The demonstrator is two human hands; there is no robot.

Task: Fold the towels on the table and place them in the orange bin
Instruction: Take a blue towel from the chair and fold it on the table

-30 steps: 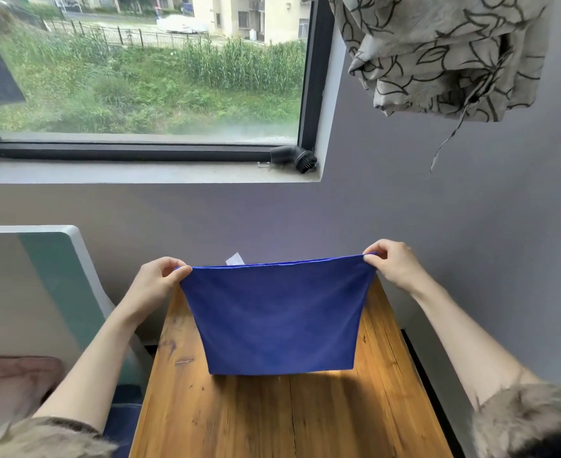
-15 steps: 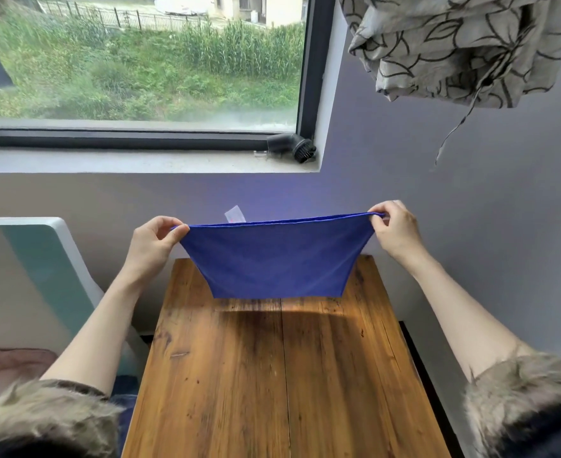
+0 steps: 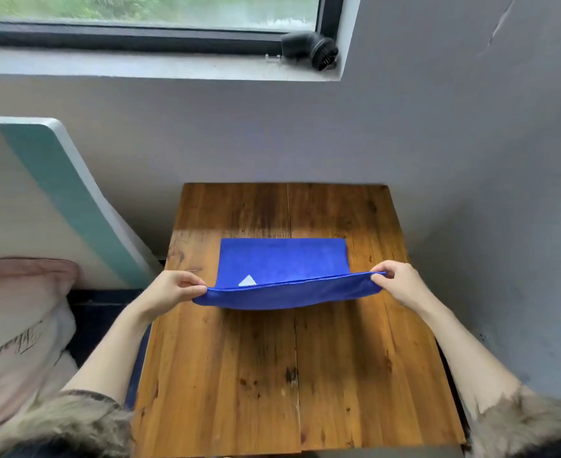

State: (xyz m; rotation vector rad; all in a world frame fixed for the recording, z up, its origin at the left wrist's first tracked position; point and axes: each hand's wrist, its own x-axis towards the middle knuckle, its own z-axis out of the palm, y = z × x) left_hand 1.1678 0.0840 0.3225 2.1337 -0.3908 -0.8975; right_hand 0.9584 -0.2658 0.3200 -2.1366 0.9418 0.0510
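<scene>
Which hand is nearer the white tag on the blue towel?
Left. The left hand pinches the blue towel corner just beside the white tag; the right hand pinches the far corner.

The greenery behind the black-framed window (image 3: 147, 31) is blurred and cut off by the top edge. The blue cloth towel (image 3: 284, 261) hides the wooden table (image 3: 239, 375) beneath it, and its raised near edge hides part of the white triangular tag (image 3: 247, 280). Both fur-trimmed sleeves (image 3: 64, 424) run off the bottom edge. The printed lettering on the pale cushion (image 3: 15, 342) at left is unreadable.
</scene>
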